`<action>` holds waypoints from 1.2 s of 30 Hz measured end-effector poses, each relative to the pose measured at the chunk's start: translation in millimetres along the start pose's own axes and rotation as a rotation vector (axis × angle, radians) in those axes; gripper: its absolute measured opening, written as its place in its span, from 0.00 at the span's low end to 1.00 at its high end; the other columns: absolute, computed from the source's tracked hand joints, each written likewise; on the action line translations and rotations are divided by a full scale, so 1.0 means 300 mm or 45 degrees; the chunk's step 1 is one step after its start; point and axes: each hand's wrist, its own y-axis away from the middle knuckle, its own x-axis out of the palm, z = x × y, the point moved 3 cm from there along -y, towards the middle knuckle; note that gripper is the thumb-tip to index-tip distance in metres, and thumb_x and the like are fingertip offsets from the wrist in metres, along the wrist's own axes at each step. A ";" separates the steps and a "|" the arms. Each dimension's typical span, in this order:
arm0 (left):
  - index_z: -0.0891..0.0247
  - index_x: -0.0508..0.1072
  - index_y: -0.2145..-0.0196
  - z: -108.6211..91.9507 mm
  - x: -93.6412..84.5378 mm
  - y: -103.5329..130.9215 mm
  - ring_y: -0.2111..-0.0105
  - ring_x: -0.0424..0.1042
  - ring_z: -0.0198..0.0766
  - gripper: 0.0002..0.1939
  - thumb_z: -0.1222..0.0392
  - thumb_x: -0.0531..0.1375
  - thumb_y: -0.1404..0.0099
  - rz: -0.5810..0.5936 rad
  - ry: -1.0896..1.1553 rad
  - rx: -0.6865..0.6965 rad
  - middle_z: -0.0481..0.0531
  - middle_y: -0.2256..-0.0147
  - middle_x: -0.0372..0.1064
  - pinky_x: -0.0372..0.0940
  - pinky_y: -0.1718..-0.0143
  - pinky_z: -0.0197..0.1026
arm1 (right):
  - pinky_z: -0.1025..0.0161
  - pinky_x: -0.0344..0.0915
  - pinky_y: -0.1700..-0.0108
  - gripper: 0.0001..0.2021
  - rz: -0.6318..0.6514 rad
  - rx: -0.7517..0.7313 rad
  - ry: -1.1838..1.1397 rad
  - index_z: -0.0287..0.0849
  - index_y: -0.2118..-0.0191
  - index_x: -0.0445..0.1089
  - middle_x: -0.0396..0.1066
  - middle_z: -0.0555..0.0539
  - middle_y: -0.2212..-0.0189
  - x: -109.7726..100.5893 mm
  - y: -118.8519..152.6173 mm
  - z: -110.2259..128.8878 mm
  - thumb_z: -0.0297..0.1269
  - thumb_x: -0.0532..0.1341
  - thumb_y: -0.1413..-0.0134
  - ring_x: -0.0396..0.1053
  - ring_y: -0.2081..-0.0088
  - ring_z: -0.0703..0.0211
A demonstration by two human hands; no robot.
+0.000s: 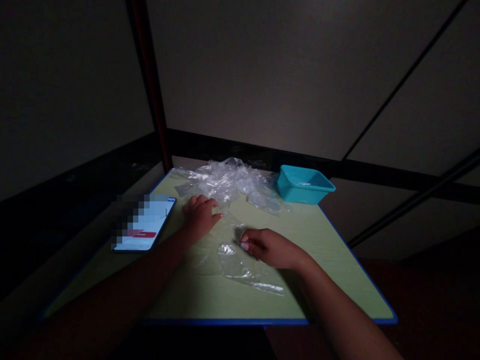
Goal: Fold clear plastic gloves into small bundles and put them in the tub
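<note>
A clear plastic bag (243,267) lies partly flat on the table, its near edge folded and shiny. My right hand (268,246) pinches the far part of this bag between thumb and fingers. My left hand (200,215) rests a little farther back and to the left, fingers spread and thumb pointing right, over the table and the far end of the clear film. Just beyond the left hand is a loose heap of crumpled clear plastic bags (228,180).
A turquoise plastic basket (305,192) stands at the back right corner with some clear film inside. A lit smartphone (146,227) lies at the left edge. The pale green table (330,280) has a blue rim, and walls rise behind it. The room is dim.
</note>
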 end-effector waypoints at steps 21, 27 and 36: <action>0.61 0.72 0.72 -0.049 -0.025 0.002 0.63 0.71 0.42 0.04 0.66 0.57 0.44 0.013 0.443 0.352 0.51 0.68 0.73 0.60 0.58 0.42 | 0.67 0.54 0.68 0.08 -0.156 0.099 0.160 0.40 0.68 0.66 0.67 0.49 0.72 -0.012 -0.018 -0.032 0.36 0.53 0.41 0.61 0.72 0.64; 0.59 0.73 0.72 -0.058 -0.028 0.017 0.62 0.70 0.41 0.06 0.66 0.56 0.46 0.056 0.378 0.371 0.50 0.67 0.74 0.61 0.56 0.42 | 0.66 0.54 0.69 0.11 -0.241 0.311 0.275 0.40 0.66 0.68 0.71 0.46 0.72 -0.027 -0.020 -0.027 0.39 0.52 0.40 0.63 0.71 0.62; 0.58 0.70 0.75 -0.074 -0.056 0.040 0.60 0.66 0.45 0.05 0.66 0.55 0.48 0.069 0.206 0.398 0.49 0.68 0.71 0.57 0.57 0.47 | 0.65 0.56 0.68 0.12 -0.402 0.341 0.340 0.39 0.66 0.68 0.70 0.44 0.71 -0.038 -0.033 -0.079 0.39 0.51 0.39 0.62 0.72 0.61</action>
